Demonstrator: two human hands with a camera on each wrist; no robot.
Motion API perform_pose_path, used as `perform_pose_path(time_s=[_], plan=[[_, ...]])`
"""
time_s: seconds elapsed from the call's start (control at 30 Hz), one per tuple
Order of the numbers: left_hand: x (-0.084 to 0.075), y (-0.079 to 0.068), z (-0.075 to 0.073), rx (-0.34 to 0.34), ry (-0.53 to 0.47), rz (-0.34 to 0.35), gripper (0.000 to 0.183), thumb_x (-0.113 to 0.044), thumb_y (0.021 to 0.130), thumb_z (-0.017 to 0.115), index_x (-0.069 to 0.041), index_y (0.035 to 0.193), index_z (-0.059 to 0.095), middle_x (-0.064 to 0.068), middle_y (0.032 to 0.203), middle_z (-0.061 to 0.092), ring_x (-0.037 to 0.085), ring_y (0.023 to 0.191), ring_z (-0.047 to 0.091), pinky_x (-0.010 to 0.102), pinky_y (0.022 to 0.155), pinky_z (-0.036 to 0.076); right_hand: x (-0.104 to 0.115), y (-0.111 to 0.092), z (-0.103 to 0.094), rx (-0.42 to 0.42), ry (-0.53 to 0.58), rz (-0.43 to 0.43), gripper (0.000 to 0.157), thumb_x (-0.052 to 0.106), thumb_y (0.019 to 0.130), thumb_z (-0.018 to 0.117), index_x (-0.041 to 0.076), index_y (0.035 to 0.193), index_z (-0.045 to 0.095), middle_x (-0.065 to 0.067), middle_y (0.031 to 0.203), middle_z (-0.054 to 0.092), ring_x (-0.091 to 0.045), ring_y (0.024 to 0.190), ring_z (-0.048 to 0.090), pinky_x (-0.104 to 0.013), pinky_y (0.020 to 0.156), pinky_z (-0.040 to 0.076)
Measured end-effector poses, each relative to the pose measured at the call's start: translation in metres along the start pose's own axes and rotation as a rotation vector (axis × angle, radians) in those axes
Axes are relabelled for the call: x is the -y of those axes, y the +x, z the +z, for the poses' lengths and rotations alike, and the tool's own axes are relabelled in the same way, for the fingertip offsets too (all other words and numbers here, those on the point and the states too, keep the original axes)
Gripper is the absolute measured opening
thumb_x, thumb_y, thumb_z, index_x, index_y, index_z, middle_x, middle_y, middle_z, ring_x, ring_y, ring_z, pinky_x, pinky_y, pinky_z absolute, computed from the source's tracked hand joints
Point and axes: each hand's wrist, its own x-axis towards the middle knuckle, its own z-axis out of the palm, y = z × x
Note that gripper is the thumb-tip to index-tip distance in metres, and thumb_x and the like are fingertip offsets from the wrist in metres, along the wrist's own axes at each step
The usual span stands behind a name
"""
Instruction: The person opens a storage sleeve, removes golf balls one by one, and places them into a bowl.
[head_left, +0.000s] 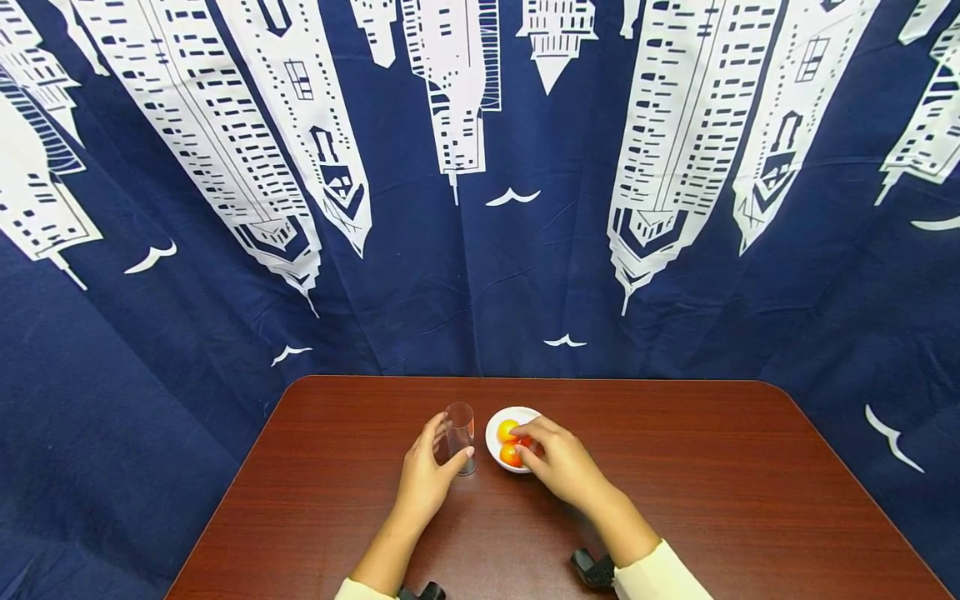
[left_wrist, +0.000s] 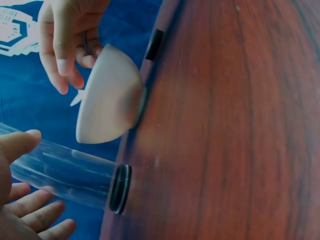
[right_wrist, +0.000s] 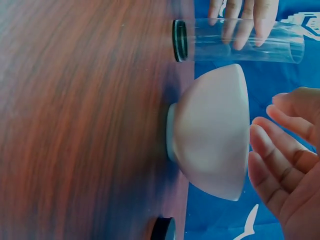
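A tall clear glass [head_left: 461,429] stands upright on the table. My left hand [head_left: 427,473] is around its near-left side, thumb and fingers spread on opposite sides; whether they touch it is unclear. Right of the glass sits a white bowl [head_left: 495,457], its rounded side [right_wrist: 212,132] plain in the right wrist view. In it lie small round yellow [head_left: 507,429], orange [head_left: 510,455] and red [head_left: 524,440] pieces, fruit or balls. Over the bowl's right rim reaches my right hand [head_left: 564,463], fingers loosely bent by the red piece, which they partly hide. No held thing shows in it.
The brown wooden table [head_left: 712,467] runs wide to both sides. Behind it hangs a blue cloth [head_left: 525,275] printed with white buildings and birds. Black wrist devices [head_left: 592,568] sit at both sleeves, low over the near part of the table.
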Motion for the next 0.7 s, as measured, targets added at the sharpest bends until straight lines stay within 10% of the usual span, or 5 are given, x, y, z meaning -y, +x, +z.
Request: perform_pose_path(time_s=[0.43,0.7], plan=[[-0.011,0.000,-0.013,-0.088,0.026,0.047,0.072,-0.036,0.089,0.077,-0.014,0.150,0.047,0.008,0.146,0.058,0.029,0.139,0.053,0.046,0.113,0.044,0.000,-0.006,-0.020,-0.095,0.060,0.029,0.020,0.009,0.090,0.074,0.011,0.110,0.075,0.005,0.098,0.067,-0.009,0.080,0.059,-0.031,0.070,0.054],[-0.007,0.001,-0.023,-0.043,0.168,0.092,0.080,-0.050,0.088,0.074,-0.016,0.153,0.044,0.010,0.159,0.043,0.036,0.151,0.035,0.062,0.118,0.031,-0.013,-0.013,-0.028,-0.198,-0.128,-0.011,0.042,0.015,0.085,0.080,0.010,0.125,0.070,-0.005,0.126,0.066,-0.027,0.115,0.060,-0.048,0.098,0.045]])
